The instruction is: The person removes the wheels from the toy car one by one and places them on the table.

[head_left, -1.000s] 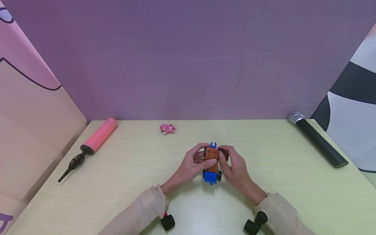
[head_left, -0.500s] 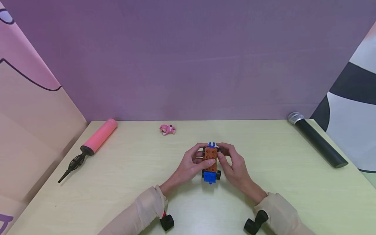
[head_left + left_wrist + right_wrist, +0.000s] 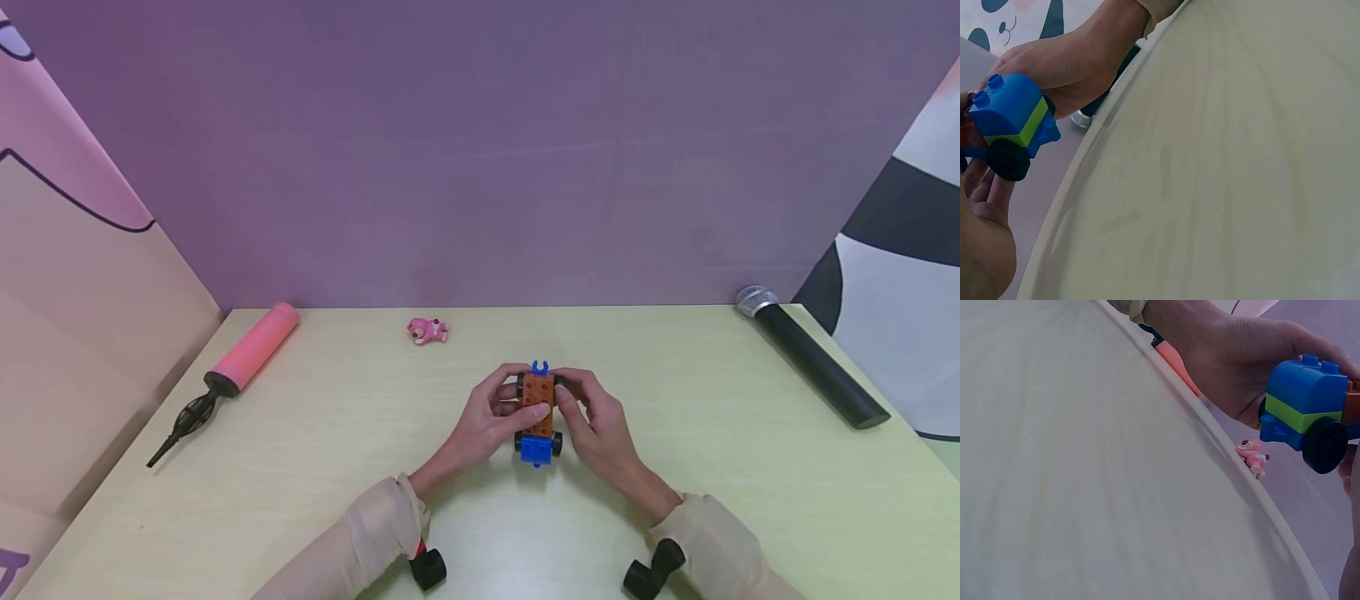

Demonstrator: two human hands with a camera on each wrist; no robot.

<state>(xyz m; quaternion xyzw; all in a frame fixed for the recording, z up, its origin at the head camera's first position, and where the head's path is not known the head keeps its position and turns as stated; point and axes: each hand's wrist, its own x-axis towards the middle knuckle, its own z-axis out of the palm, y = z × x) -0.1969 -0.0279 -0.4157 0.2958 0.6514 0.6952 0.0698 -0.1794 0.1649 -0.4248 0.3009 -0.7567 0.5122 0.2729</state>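
Both hands hold a toy block car [image 3: 537, 387] just over the table, its studded orange middle facing up. Blue blocks with a lime-green layer [image 3: 1304, 417] form its near end, and a small blue hook [image 3: 540, 367] sticks out at the far end. My left hand [image 3: 480, 425] grips the car from the left, thumb across the orange top. From the right, my right hand [image 3: 603, 425] pinches the far right side by a black wheel, which its fingers partly hide. The near black wheel [image 3: 1325, 445] shows plainly in the right wrist view.
On the pale table [image 3: 300, 475], a pink pump [image 3: 255, 350] with a black nozzle lies left. A small pink bear figure [image 3: 428, 331] lies near the back edge, and a black microphone [image 3: 821, 367] lies right. A purple wall [image 3: 480, 158] stands behind.
The car has shifted slightly left and away from me in the hands. The far right wheel, which stuck out further a second ago, now sits closer to the orange block.
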